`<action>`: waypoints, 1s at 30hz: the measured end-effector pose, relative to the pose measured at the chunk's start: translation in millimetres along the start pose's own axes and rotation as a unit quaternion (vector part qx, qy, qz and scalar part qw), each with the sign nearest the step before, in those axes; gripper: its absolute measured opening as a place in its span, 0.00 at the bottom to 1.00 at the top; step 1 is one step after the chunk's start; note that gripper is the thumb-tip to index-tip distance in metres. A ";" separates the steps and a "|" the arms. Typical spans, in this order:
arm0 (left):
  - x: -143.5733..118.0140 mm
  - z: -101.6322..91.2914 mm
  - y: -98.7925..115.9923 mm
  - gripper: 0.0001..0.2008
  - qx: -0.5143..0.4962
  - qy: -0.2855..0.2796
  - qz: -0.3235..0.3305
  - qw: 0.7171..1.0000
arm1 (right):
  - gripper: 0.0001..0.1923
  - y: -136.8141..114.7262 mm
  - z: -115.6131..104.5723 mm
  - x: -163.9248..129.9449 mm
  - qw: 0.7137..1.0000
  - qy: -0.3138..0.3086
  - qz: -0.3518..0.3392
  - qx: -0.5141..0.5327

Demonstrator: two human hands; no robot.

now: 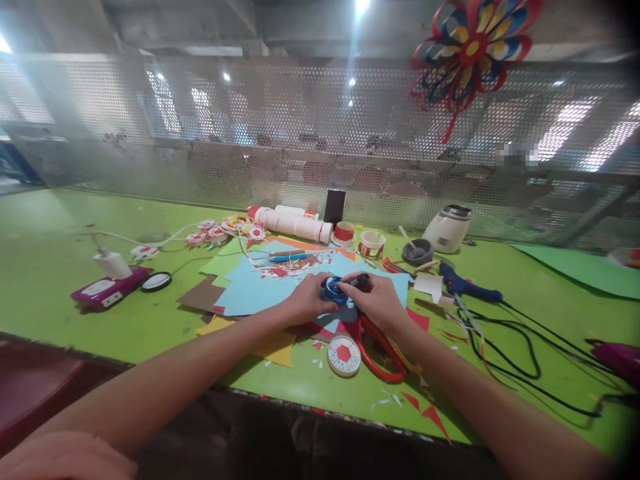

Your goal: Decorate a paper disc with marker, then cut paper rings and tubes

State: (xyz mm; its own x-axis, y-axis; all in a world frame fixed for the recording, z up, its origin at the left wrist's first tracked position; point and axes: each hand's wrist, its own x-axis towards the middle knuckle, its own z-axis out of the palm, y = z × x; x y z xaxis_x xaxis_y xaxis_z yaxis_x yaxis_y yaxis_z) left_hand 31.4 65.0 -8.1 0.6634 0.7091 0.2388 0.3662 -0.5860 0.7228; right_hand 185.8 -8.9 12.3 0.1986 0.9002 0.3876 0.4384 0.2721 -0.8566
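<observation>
Near edge: a finished white disc with red centre and red scissors lie on the counter.
Hands: your left hand and right hand have fingers closed around a blue paper coil; the right also pinches a dark pen-like tool.
Progress: coil looks partly shaped, probably unfinished.
Beyond: blue paper sheet, glue gun, more finished discs.

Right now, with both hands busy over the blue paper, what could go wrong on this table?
1. The red scissors lie just under the right hand; the wrist might catch them.
2. The glue gun and its black cables sit near the right forearm, which could snag them.
3. Both hands, the left hand too, pinch one small blue piece; it might slip.
</observation>
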 end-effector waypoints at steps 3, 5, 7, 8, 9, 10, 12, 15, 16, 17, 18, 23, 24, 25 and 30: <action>0.6 1.0 -0.6 0.26 0.001 0.003 -0.001 1.000 | 0.11 1.0 -0.3 0.1 1.000 -0.005 0.001 0.007; 0.9 0.3 -1.8 0.27 0.000 0.003 -0.003 1.000 | 0.11 -1.8 -0.6 -0.1 1.000 -0.005 0.007 0.011; 1.8 -1.0 -3.5 0.26 -0.002 0.005 -0.004 1.000 | 0.11 -7.8 -2.7 -0.6 1.000 -0.001 0.014 0.017; 2.4 -1.8 -4.3 0.26 -0.003 0.007 -0.004 1.000 | 0.11 -11.5 -4.8 -0.9 1.000 0.002 0.016 0.021; 3.1 -2.4 -5.0 0.26 -0.005 0.009 -0.005 1.000 | 0.12 -15.3 -7.6 -1.1 0.999 0.008 0.017 0.026; 3.7 -2.9 -5.5 0.25 -0.007 0.010 -0.005 1.000 | 0.12 -18.8 -11.1 -1.1 0.999 0.015 0.017 0.032; 4.6 -3.3 -6.0 0.25 -0.014 0.008 -0.006 1.000 | 0.13 -24.4 -19.1 -0.1 0.998 0.033 0.017 0.046; 4.4 -1.9 -5.7 0.30 -0.023 0.010 -0.007 1.000 | 0.15 -28.2 -31.0 3.5 0.995 0.062 0.022 0.073; 4.0 -1.2 -5.5 0.34 -0.024 0.014 -0.007 1.000 | 0.15 -28.5 -34.3 5.1 0.994 0.070 0.025 0.086; 3.5 -0.6 -5.3 0.37 -0.023 0.018 -0.008 1.000 | 0.15 -28.6 -37.2 6.7 0.992 0.078 0.030 0.099; 2.9 -0.6 -5.0 0.40 -0.020 0.020 -0.008 1.000 | 0.16 -28.6 -39.6 8.1 0.989 0.085 0.036 0.114; -4.4 -18.4 2.8 0.45 0.012 0.017 -0.024 0.999 | 0.19 -27.5 -49.6 8.3 0.971 0.093 0.097 0.196; -7.7 -26.1 6.8 0.41 0.011 0.030 -0.032 0.999 | 0.19 -27.0 -51.7 6.2 0.967 0.089 0.112 0.209; -11.9 -34.5 11.6 0.35 0.015 0.045 -0.037 0.998 | 0.20 -26.3 -53.9 3.4 0.963 0.084 0.127 0.223; -38.8 -59.8 37.9 0.11 0.061 -0.089 -0.022 0.994 | 0.19 -22.2 -64.0 -13.9 0.929 0.047 0.199 0.307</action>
State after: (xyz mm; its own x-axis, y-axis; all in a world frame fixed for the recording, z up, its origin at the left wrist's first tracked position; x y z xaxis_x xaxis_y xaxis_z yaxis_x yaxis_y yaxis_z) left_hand -19.5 38.7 48.8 0.7465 0.6604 0.0818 0.4662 -0.6067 0.6439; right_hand 229.4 -49.3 47.7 0.3254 0.9456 0.0009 -0.2638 0.0916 -0.9602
